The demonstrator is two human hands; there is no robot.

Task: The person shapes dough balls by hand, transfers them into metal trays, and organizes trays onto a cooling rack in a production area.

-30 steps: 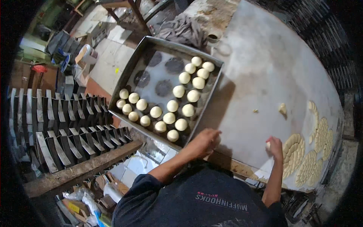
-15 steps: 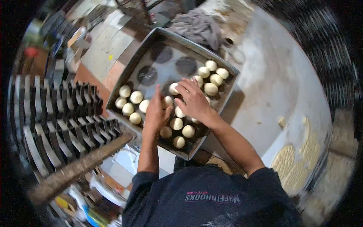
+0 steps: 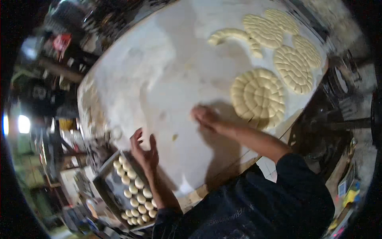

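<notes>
My left hand [image 3: 145,154] is open, with thumb and fingers apart, above the near left part of the pale work table [image 3: 175,79]. It holds nothing and is close to a metal tray [image 3: 104,190] at the lower left. Pale round dough balls [image 3: 142,199] sit in that tray in loose rows. Over the middle of the table, my right hand [image 3: 204,116] has its fingers curled together; whatever they hold, if anything, is hidden. To its right lies a large round of dough [image 3: 258,95] cut into many pieces. A tiny dough scrap [image 3: 175,137] rests between the hands.
More cut dough slabs [image 3: 293,69] lie toward the far right, beside a curved dough strip [image 3: 230,35]. Flour [image 3: 93,103] is heaped along the table's left edge. A crumpled grey cloth [image 3: 97,149] sits by the tray's far corner.
The view has swung right, from the tray to the table. Both hands have left the dough balls in the tray: the left now hovers open, the right is closed over the table.
</notes>
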